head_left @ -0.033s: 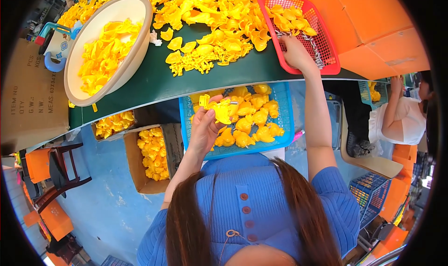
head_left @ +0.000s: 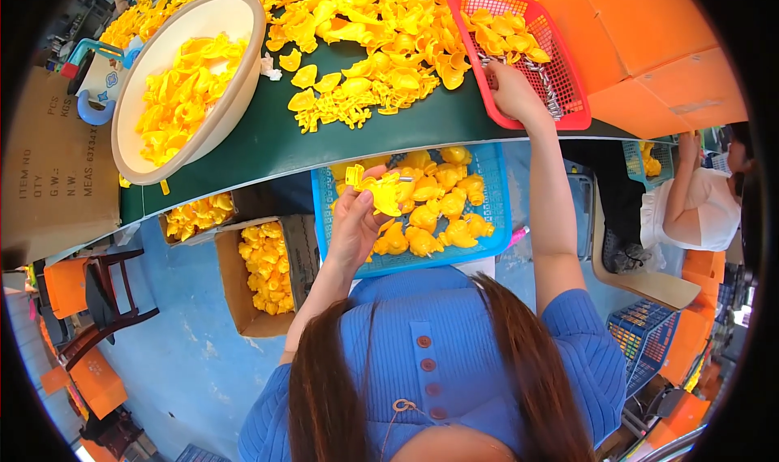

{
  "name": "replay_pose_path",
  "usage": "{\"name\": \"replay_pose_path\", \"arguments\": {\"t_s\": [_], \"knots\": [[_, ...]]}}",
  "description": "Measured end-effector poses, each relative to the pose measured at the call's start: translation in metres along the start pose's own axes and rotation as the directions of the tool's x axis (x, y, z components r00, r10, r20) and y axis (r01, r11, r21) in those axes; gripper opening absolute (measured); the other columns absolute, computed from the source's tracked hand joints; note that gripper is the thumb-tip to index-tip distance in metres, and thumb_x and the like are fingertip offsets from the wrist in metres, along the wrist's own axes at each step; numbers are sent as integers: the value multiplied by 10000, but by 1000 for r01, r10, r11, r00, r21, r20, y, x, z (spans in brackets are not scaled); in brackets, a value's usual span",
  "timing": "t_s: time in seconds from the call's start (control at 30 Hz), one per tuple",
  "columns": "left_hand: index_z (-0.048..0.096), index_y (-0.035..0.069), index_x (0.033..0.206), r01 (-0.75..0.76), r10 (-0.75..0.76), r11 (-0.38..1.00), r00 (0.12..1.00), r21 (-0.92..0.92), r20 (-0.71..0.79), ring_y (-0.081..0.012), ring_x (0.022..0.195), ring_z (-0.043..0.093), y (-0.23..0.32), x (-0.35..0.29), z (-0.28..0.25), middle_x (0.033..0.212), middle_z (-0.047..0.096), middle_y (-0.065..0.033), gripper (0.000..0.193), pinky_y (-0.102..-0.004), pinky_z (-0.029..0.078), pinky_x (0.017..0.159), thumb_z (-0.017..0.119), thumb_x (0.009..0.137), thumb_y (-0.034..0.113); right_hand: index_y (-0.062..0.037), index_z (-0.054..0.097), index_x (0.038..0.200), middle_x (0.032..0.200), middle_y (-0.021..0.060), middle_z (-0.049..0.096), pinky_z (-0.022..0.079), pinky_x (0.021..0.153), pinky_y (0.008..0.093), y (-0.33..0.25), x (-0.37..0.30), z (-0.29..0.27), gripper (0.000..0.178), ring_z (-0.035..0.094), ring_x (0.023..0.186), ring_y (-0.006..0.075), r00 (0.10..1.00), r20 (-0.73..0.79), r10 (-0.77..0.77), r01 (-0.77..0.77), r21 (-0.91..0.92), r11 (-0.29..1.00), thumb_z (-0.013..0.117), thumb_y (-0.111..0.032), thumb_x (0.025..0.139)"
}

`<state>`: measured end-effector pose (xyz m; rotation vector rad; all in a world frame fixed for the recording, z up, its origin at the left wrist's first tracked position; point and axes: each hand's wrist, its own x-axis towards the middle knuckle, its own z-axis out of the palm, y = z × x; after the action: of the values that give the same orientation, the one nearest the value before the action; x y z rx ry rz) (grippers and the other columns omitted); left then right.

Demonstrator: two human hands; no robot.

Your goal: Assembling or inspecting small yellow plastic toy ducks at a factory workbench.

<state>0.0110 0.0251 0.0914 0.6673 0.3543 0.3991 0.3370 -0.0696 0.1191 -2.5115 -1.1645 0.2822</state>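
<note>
My left hand (head_left: 353,227) holds a yellow plastic duck part (head_left: 380,193) over a blue basket (head_left: 497,219) on my lap, which is full of yellow plastic ducks (head_left: 430,214). My right hand (head_left: 513,93) reaches up onto the green table (head_left: 268,150) and into a red basket (head_left: 572,120). Its fingertips rest among small grey metal pieces (head_left: 542,81) next to several yellow parts. I cannot see whether those fingers pinch anything.
A beige basin (head_left: 239,73) of yellow shells sits at the table's left, with a loose pile of yellow parts (head_left: 365,32) in the middle. Orange boxes (head_left: 649,48) stand at the right. Cardboard boxes of yellow parts (head_left: 264,271) sit on the floor. Another person (head_left: 698,202) sits at the right.
</note>
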Motion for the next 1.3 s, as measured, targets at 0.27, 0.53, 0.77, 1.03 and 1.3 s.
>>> {"name": "replay_pose_path", "arguments": {"t_s": [0.27,0.53,0.77,1.03,1.3], "knots": [[386,-18,1276,-1,1,1000,1000,-13,15,-204,946,620,2,-4,-6,1243,495,-177,541,-275,523,832,574,874,292,4,638,950,853,140,642,483,715,299,-10,-9,-22,217,620,783,218,992,-121,29,-7,174,985,635,-113,768],[411,-2,1269,3,1,999,997,-54,73,-196,1054,580,1,1,-7,1222,523,-142,461,-297,527,832,549,893,225,-52,522,1213,1212,159,535,414,930,348,44,28,-30,475,535,1066,278,875,-382,-297,276,-110,955,659,-147,768],[407,2,1277,8,-5,998,998,-55,56,-202,1060,578,-3,2,-6,1224,523,-152,468,-301,526,836,553,890,222,-47,536,1172,1092,164,587,433,871,363,20,28,-23,438,557,1005,293,990,-99,-96,77,-176,981,656,-165,768],[386,-21,1279,-10,10,1000,1000,13,-21,-207,969,618,-3,1,-4,1241,499,-184,553,-278,527,828,575,874,306,-14,646,949,843,142,648,476,706,337,28,26,-24,241,624,808,239,970,-244,-14,10,-18,1000,626,-205,803],[413,9,1274,0,3,998,999,-58,47,-196,1060,577,-3,-2,-11,1225,521,-142,456,-298,530,825,544,897,230,-2,665,909,734,50,634,439,622,258,22,20,-41,294,571,657,143,887,-442,133,88,445,891,657,-277,805]]}}
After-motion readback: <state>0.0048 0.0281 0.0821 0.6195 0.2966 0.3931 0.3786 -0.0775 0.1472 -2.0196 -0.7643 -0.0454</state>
